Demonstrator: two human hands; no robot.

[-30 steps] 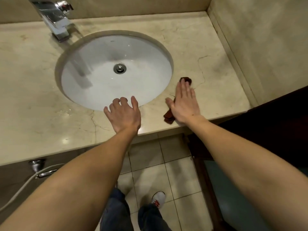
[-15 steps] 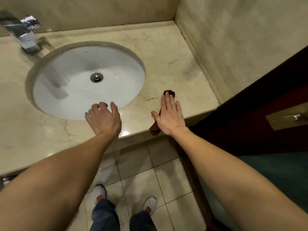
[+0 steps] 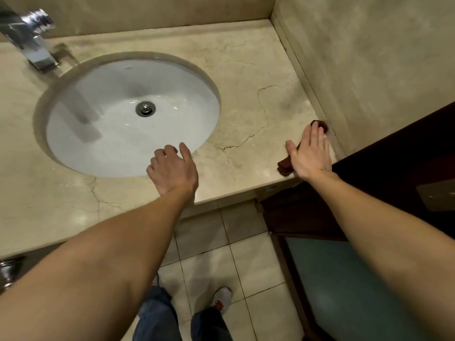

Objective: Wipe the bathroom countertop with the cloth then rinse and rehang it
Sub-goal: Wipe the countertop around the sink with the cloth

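Pressing flat on the dark red cloth (image 3: pixel 285 164), the right hand (image 3: pixel 310 156) is seen in the head view at the front right corner of the marble countertop (image 3: pixel 246 77), just beside the side wall (image 3: pixel 369 57). The fingers are held straight and together, the palm is laid down, and nothing is clasped: the cloth is only pinned under the open palm. One end of the cloth is shown past the fingertips, close to the wall's base strip, and the other end is shown below the thumb, near the counter's front edge.

The left hand (image 3: pixel 173 169) is rested on the counter at the near rim of the sink (image 3: pixel 73 153), with the fingers loosely curled over the edge of the white basin and nothing held in them. The two hands are kept well apart.

A metal drain (image 3: pixel 145 108) is seen in the middle of the basin, and a chrome faucet (image 3: pixel 29 43) is mounted at the back left. Thin cracks are visible in the marble between the sink and the cloth. Below the counter, a tiled floor (image 3: pixel 246 254), jeans and a white shoe (image 3: pixel 222 297) are seen, and a dark wooden door (image 3: pixel 406 148) is seen at the right.
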